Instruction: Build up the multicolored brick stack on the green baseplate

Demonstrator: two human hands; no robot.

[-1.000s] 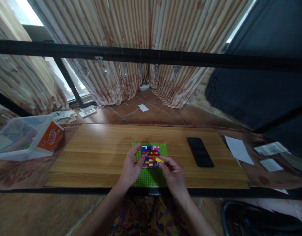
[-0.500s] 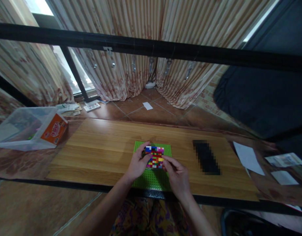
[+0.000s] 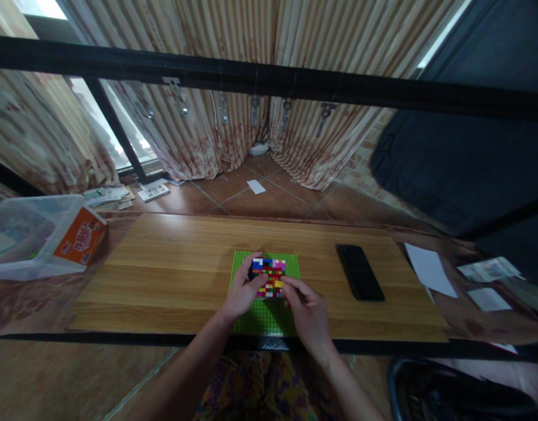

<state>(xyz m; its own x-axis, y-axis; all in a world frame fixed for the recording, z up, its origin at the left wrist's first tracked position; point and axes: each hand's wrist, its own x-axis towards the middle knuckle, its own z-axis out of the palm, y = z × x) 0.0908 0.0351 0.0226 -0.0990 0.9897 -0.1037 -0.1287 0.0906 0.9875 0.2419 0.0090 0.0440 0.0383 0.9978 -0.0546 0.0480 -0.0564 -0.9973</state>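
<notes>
A block of many-coloured toy building bricks point(image 3: 273, 272) is above the middle of a green studded baseplate point(image 3: 269, 318). My left hand point(image 3: 242, 295) grips the block from its left side, with the thumb across its top and the fingers around the far left edge. At the block's right side, my right hand point(image 3: 310, 313) has thumb and forefinger pinched at a small yellow brick point(image 3: 279, 285). The fingertips partly cover that brick. Whether it is pressed fully onto the block, I cannot tell.
The baseplate lies on a wooden board point(image 3: 164, 275). A black phone point(image 3: 360, 272) is to the right, with white paper point(image 3: 430, 269) beyond it. A clear plastic box point(image 3: 36, 266) with an orange label stands at far left. A dark bar point(image 3: 251, 73) crosses the view.
The view has swung slightly, so everything sits a little further left. Both hands keep nearly the same hold on the block and the yellow brick.
</notes>
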